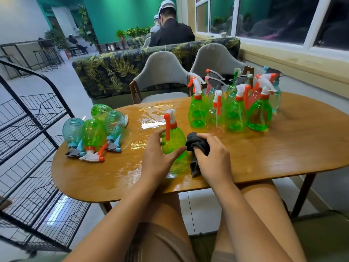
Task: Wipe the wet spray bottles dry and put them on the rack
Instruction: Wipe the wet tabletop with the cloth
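- Rack (pixel 28 129): black wire, standing left of the desk (pixel 283 148). No bottle shows on its shelves, so the shelving looks unbegun.
- Lying bottles (pixel 92 133): four, on their sides at the desk's left end, nearest the rack. Possibly wiped already, though from here I cannot tell.
- Standing bottles (pixel 236 108): a close cluster at the far right end, by my reckoning yet to be wiped. A water sheen lies on the desk between the two groups.
- Green bottle (pixel 172 137): upright at centre front, the one being handled.
- Left hand (pixel 158 157): brackets the green bottle in a loose cup. The fingers are spread wide and fairly straight on its left flank, the thumb across its lower front.
- Right hand (pixel 211 156): just beside the bottle's right flank. The fingers are curled round a dark cloth (pixel 198 143) that lies against the bottle.
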